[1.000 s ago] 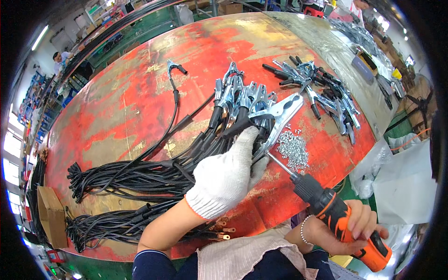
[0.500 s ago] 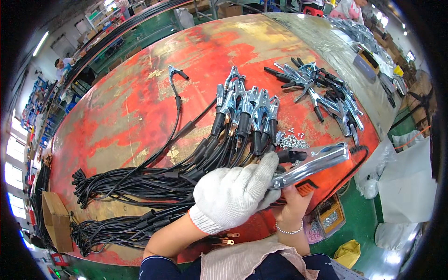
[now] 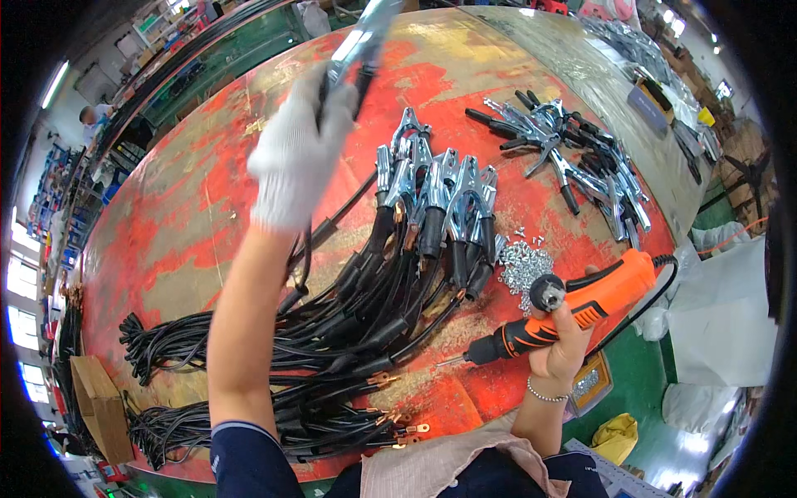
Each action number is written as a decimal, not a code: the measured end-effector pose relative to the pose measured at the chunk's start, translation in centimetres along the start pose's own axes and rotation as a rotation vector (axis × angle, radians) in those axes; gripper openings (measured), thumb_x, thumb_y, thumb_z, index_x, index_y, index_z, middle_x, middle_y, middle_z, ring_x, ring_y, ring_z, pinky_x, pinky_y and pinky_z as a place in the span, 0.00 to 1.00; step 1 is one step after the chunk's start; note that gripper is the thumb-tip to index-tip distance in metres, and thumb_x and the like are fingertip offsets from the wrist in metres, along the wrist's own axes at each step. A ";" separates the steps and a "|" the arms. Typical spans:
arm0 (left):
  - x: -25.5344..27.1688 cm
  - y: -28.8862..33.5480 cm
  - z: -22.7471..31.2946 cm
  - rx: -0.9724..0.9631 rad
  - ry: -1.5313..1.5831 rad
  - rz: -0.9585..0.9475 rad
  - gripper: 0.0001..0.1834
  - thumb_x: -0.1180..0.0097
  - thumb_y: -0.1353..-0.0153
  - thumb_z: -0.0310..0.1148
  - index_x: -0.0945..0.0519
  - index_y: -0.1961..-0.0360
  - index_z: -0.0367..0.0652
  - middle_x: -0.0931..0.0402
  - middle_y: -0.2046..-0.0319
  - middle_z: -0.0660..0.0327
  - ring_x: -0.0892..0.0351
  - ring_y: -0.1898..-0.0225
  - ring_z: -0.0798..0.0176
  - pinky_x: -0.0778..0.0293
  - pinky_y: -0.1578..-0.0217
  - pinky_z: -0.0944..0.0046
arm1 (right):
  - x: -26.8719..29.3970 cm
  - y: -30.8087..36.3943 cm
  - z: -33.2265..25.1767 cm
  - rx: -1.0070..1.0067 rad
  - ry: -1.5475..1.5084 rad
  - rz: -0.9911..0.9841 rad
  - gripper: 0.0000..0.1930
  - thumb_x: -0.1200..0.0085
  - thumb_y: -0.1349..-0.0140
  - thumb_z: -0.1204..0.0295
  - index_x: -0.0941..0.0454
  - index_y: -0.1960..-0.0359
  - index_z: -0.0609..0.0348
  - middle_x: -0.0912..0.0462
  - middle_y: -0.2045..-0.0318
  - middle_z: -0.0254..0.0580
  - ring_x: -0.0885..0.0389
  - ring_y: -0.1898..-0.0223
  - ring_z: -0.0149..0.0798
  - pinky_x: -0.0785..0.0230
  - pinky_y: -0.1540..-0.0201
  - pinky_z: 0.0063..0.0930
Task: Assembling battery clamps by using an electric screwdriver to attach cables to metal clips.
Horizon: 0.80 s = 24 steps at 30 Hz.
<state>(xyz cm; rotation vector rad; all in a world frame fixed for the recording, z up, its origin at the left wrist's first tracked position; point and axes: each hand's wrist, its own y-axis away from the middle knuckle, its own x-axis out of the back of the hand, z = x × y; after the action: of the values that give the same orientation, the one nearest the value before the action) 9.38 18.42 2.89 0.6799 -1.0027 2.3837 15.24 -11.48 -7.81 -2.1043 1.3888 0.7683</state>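
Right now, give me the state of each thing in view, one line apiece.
Left hand: gloved, raised, closed on a clamp
Right hand: bare, holding the power screwdriver
Power screwdriver: cord attached, bit pointing left; whether running, cannot tell
Black cables: bundled
Clustered clamps: on the cables
Heaped clamps: piled
Small metal parts: loose
Table: paint worn

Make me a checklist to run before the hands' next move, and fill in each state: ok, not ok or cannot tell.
1. Clamp held in the left hand: ok, though blurred.
2. Screwdriver held in the right hand: ok.
3. Both hands gloved: not ok; the right is bare.
4. Fasteners laid out on the table: ok, in a loose heap.
5. Bit clear of the table: cannot tell.
6. Cord clear of the cables: ok, right of them.
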 end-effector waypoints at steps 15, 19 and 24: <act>-1.3 12.2 -0.4 -0.752 -0.586 -0.300 0.07 0.43 0.46 0.38 0.23 0.69 0.49 0.27 0.82 0.66 0.27 0.81 0.63 0.32 0.80 0.63 | 0.6 -1.2 -0.1 0.080 0.109 0.056 0.36 0.43 0.49 0.80 0.47 0.39 0.59 0.27 0.64 0.41 0.26 0.64 0.33 0.30 0.59 0.28; -2.9 14.3 0.1 -0.475 -0.579 -0.402 0.09 0.43 0.46 0.40 0.23 0.68 0.49 0.27 0.83 0.65 0.26 0.81 0.62 0.31 0.81 0.62 | 0.0 -0.3 -0.3 0.081 0.047 -0.022 0.36 0.42 0.49 0.82 0.47 0.39 0.58 0.26 0.64 0.41 0.24 0.63 0.32 0.28 0.58 0.28; -5.0 14.2 3.3 -0.191 -0.649 -0.605 0.19 0.46 0.44 0.49 0.23 0.63 0.45 0.24 0.81 0.61 0.22 0.77 0.58 0.27 0.77 0.59 | 0.2 0.7 -1.7 0.094 -0.005 -0.039 0.36 0.40 0.50 0.82 0.46 0.40 0.57 0.25 0.64 0.40 0.24 0.64 0.32 0.27 0.60 0.26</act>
<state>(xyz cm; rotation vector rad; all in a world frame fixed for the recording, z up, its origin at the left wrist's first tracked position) 5.80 5.96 -5.47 1.4859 -1.0474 1.5409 15.01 -13.02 -6.81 -2.0495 1.3504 0.6796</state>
